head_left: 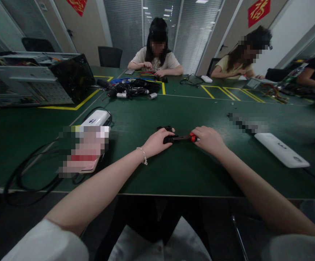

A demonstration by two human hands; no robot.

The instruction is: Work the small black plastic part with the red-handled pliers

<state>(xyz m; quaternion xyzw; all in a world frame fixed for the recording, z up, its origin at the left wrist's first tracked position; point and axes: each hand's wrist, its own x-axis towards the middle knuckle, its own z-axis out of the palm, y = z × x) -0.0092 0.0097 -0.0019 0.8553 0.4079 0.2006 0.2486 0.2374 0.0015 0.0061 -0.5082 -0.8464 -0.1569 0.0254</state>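
Office rm: blinds behind glass at back, red signs up top, green worktop w/ yellow tape. PC case on its side far L, wire pile mid-far, co-worker seated opp., others to the R.

Near mid-worktop, L hand has fingers clamped on a small dark part; bracelet on that wrist. R hand is closed round the red handle of a tool, metal end aimed L at the part, b/w both hands. Can't tell if the tool's tip grips it; too dark. Another dark piece lies just beyond L hand's fingers.

L of the arms: white box w/ black cable, pink pixelated item next to it. R: 2nd white box, flat, also w/ cord.
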